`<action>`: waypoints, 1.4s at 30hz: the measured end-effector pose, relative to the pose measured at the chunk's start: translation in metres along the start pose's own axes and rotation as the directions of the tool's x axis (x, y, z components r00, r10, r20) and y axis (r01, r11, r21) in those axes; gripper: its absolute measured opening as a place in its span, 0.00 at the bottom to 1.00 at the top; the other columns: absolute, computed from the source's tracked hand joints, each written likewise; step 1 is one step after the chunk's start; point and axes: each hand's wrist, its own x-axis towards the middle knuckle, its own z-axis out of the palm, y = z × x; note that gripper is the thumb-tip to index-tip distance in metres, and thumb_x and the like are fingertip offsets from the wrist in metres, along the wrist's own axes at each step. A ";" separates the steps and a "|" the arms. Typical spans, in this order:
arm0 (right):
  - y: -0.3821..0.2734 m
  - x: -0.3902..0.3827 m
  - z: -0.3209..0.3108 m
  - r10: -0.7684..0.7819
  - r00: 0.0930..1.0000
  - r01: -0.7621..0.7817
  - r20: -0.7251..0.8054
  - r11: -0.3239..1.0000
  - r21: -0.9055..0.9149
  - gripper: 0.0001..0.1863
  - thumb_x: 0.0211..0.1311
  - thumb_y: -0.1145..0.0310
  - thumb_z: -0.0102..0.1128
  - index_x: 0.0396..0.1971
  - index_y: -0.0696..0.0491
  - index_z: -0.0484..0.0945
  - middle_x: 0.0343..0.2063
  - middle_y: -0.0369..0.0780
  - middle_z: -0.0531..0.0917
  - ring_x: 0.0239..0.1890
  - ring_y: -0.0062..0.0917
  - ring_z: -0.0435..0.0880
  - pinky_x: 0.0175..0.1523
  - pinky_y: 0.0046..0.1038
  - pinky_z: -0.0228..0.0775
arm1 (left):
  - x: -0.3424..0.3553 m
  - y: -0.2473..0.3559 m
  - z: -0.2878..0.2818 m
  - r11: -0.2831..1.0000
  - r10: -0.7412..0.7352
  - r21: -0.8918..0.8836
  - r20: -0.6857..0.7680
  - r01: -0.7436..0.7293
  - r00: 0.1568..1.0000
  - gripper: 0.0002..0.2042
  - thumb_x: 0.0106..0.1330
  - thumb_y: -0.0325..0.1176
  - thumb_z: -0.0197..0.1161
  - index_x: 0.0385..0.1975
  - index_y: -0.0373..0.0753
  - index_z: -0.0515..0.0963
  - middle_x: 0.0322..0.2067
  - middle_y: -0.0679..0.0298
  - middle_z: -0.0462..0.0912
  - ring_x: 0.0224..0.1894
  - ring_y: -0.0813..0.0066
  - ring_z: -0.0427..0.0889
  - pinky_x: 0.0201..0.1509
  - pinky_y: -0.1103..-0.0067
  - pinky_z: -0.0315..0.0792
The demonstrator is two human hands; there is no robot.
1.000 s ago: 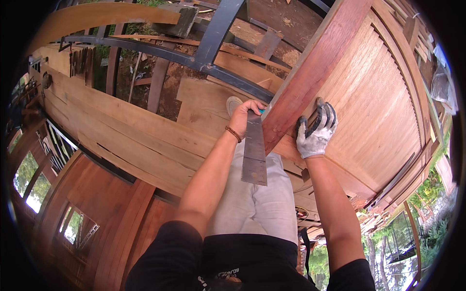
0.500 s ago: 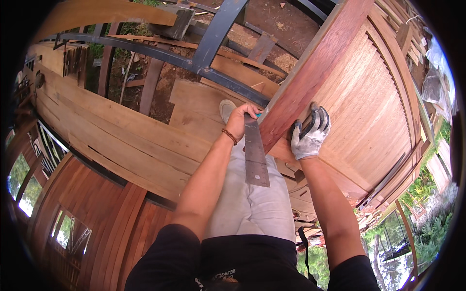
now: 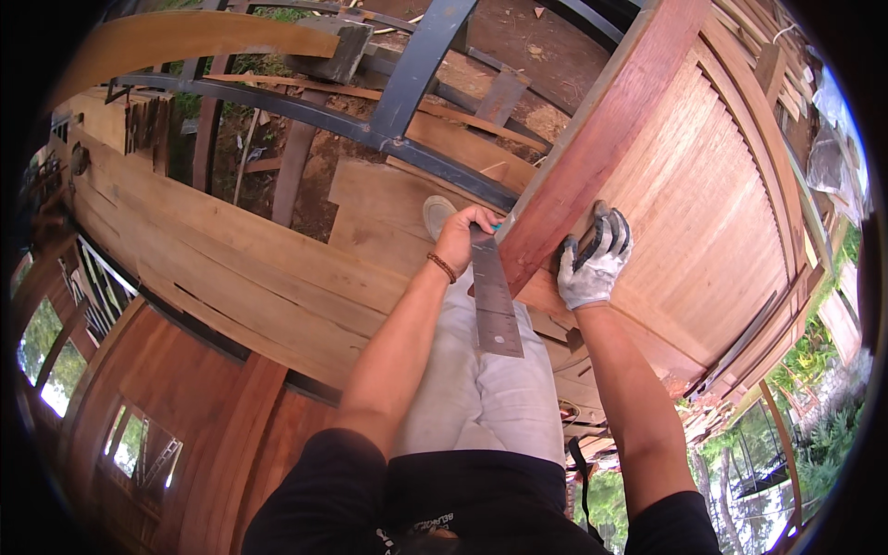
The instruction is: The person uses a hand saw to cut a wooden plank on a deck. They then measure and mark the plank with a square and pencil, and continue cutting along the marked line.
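Observation:
A flat steel ruler (image 3: 498, 305) with marks along its edge and a hole at one end hangs from my bare left hand (image 3: 459, 242). The fingers are closed on its upper end, beside a corner of a reddish wooden beam (image 3: 592, 153). A bit of teal shows at the fingertips; what it belongs to is hidden. My right hand (image 3: 597, 257), in a grey-and-white work glove, rests on the pale wooden panel (image 3: 698, 176) just right of the beam. Its thumb and fingers are apart, with nothing plainly held.
A dark metal frame (image 3: 416, 83) crosses ahead over dirt and scrap boards. Long wooden planks (image 3: 231, 250) run to the left, above reddish boards (image 3: 213, 370). My shoe (image 3: 437, 215) stands on wood near the left hand. Clear plastic sheeting (image 3: 832, 166) lies far right.
The view has shifted slightly. The left hand and ruler appear a little further right and lower, with the grip unchanged. The gloved right hand stays on the panel.

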 end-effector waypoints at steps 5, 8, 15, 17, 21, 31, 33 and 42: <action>0.002 0.000 0.002 -0.026 1.000 0.026 0.003 1.000 0.006 0.41 0.51 0.64 0.62 0.68 0.53 0.59 0.62 0.49 0.64 0.66 0.48 0.59 0.70 0.51 0.48 | 0.000 0.002 0.000 0.998 -0.041 -0.047 -0.004 0.041 0.999 0.09 0.62 0.22 0.52 0.19 0.37 0.73 0.34 0.61 0.76 0.46 0.67 0.80 0.54 0.74 0.71; -0.001 0.000 -0.002 -0.020 1.000 0.020 0.019 1.000 -0.011 0.42 0.51 0.64 0.62 0.68 0.53 0.58 0.62 0.50 0.64 0.65 0.49 0.59 0.69 0.52 0.47 | 0.001 -0.001 0.000 0.998 -0.033 -0.061 0.003 0.033 0.999 0.09 0.62 0.22 0.52 0.19 0.37 0.73 0.34 0.61 0.76 0.46 0.66 0.80 0.55 0.74 0.71; -0.004 0.003 -0.004 -0.008 1.000 0.009 0.022 0.999 -0.039 0.39 0.50 0.62 0.63 0.63 0.57 0.62 0.59 0.53 0.65 0.65 0.51 0.59 0.69 0.53 0.48 | 0.003 -0.005 -0.001 1.000 -0.023 0.020 -0.021 0.024 1.000 0.10 0.61 0.30 0.50 0.18 0.38 0.73 0.33 0.60 0.78 0.45 0.63 0.79 0.55 0.72 0.69; -0.008 0.003 -0.004 0.021 1.000 -0.021 0.007 1.000 -0.006 0.38 0.50 0.61 0.63 0.63 0.54 0.63 0.59 0.52 0.65 0.65 0.51 0.59 0.69 0.53 0.48 | 0.006 -0.014 -0.010 0.993 -0.060 -0.100 -0.016 0.058 0.998 0.09 0.60 0.28 0.51 0.17 0.37 0.73 0.33 0.59 0.78 0.45 0.63 0.79 0.57 0.72 0.69; -0.008 0.002 -0.007 0.062 0.996 -0.060 0.062 0.998 -0.020 0.41 0.49 0.60 0.63 0.66 0.54 0.61 0.59 0.51 0.64 0.65 0.50 0.58 0.69 0.53 0.47 | 0.001 -0.008 -0.005 0.998 0.005 -0.058 -0.014 -0.006 1.000 0.09 0.60 0.19 0.52 0.19 0.37 0.73 0.32 0.59 0.77 0.45 0.65 0.80 0.57 0.71 0.71; -0.010 0.004 -0.013 0.084 0.993 -0.083 0.082 0.996 -0.013 0.42 0.48 0.60 0.64 0.66 0.52 0.61 0.58 0.49 0.64 0.65 0.49 0.58 0.68 0.53 0.48 | -0.024 0.031 -0.061 0.988 0.065 -0.131 -0.090 -0.077 0.994 0.10 0.61 0.13 0.56 0.25 0.38 0.74 0.36 0.62 0.77 0.51 0.56 0.82 0.53 0.67 0.76; -0.009 0.002 -0.015 0.076 0.992 -0.077 0.101 0.997 -0.002 0.42 0.50 0.61 0.62 0.68 0.56 0.59 0.59 0.52 0.63 0.65 0.50 0.57 0.70 0.51 0.45 | -0.026 0.046 -0.074 0.983 0.093 -0.145 -0.124 -0.111 0.988 0.09 0.62 0.14 0.57 0.26 0.39 0.74 0.38 0.62 0.77 0.52 0.56 0.82 0.54 0.67 0.77; -0.007 0.002 -0.011 0.063 0.996 -0.065 0.064 0.998 0.027 0.41 0.49 0.58 0.64 0.65 0.54 0.62 0.59 0.50 0.64 0.65 0.50 0.58 0.67 0.54 0.49 | 0.019 0.127 0.002 0.953 0.095 -0.269 -0.175 -0.141 0.980 0.11 0.58 0.11 0.56 0.34 0.37 0.75 0.40 0.62 0.78 0.58 0.51 0.78 0.63 0.60 0.75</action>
